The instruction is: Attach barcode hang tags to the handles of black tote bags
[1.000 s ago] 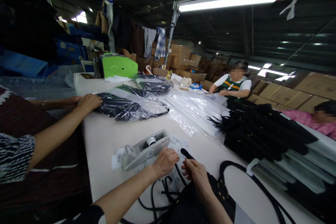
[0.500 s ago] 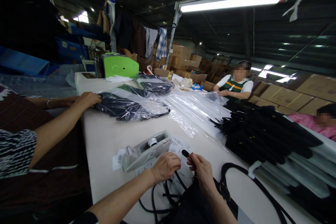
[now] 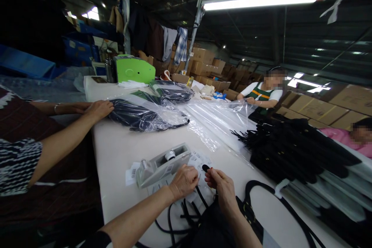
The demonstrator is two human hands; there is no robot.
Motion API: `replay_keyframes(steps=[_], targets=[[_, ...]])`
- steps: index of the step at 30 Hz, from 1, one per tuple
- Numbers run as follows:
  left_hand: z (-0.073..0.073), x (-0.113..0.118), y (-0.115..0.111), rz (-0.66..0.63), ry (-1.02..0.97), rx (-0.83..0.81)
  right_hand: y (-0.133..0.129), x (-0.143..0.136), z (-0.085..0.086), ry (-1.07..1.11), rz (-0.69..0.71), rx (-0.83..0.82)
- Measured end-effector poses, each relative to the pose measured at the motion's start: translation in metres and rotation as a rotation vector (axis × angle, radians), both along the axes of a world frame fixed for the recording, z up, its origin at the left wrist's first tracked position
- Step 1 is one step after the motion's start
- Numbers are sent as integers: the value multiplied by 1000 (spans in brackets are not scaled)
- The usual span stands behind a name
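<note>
My left hand is closed, its fingertips pinched around the upper end of a black cord. Between the thumb and fingers of my right hand is a black strap, its rounded end sticking out toward the left hand. The two hands are close together but apart. Below them lies a black cloth item with brass-coloured eyelets and several loose cords, partly covered by my right forearm. Just behind my left hand stands a grey tape dispenser, with printed labels beside it.
At left, a co-worker's hands touch a plastic-wrapped dark garment. Clear plastic bags lie mid-table, with another person behind them. Stacked black items fill the right side. A green machine stands at the back left.
Both hands have shifted only slightly, keeping their grips. The camera view has tilted a little. The person across the table has moved their hands slightly at the plastic bags.
</note>
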State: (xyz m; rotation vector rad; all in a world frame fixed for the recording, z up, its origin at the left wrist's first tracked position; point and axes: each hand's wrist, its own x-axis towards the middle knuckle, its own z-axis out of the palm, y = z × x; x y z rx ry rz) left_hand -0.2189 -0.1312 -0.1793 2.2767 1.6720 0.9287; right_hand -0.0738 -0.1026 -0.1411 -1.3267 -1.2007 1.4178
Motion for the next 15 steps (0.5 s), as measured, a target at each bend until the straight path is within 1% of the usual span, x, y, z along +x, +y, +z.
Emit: replay_keyframes(steps=[5, 11, 15], targets=[[1, 2, 1, 49, -19, 34, -1, 2, -10, -134, -6, 15], [-4, 2, 2, 56, -20, 59, -2, 9, -28, -325, -53, 115], [-7, 2, 3, 77, -20, 75, -7, 6, -38, -444, -58, 163]])
